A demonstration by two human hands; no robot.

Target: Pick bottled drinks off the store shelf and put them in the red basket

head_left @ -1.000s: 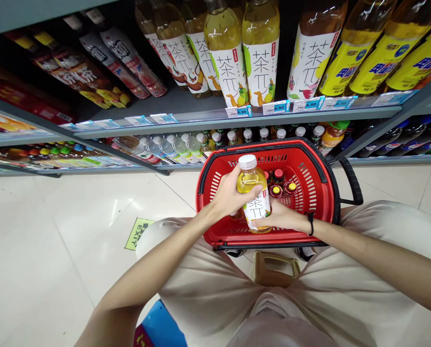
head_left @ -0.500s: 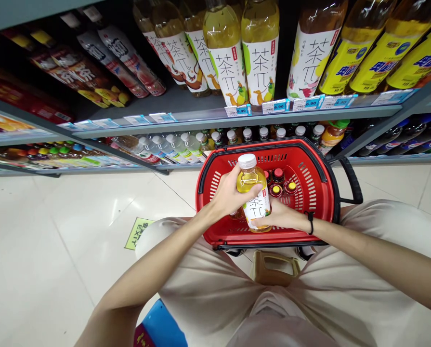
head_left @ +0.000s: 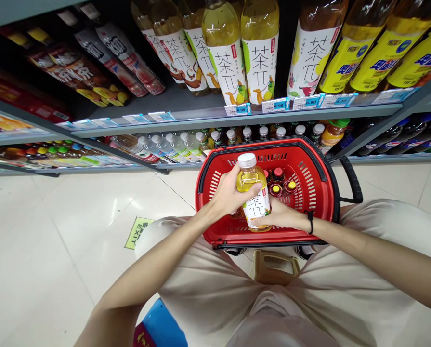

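Both my hands hold a bottle of yellow tea drink point(head_left: 257, 207) with a white cap and a white label, tilted slightly, over the red shopping basket point(head_left: 318, 188). My left hand point(head_left: 229, 192) wraps around its upper part, thumb across the front. Lower down, my right hand point(head_left: 278, 216) grips the bottle near its base; a black band circles that wrist. Inside the basket, several dark bottles with red and yellow caps point(head_left: 278, 173) stand to the right of the held bottle. My left hand partly hides other items in the basket.
Ahead, a shelf edge point(head_left: 201, 115) with price tags carries large tea bottles point(head_left: 260, 58) and yellow-labelled bottles point(head_left: 377, 53). Below it, a lower shelf holds rows of smaller bottles point(head_left: 186, 144). The basket's black handle point(head_left: 352, 180) sticks out right. A green exit sign point(head_left: 137, 232) marks the floor.
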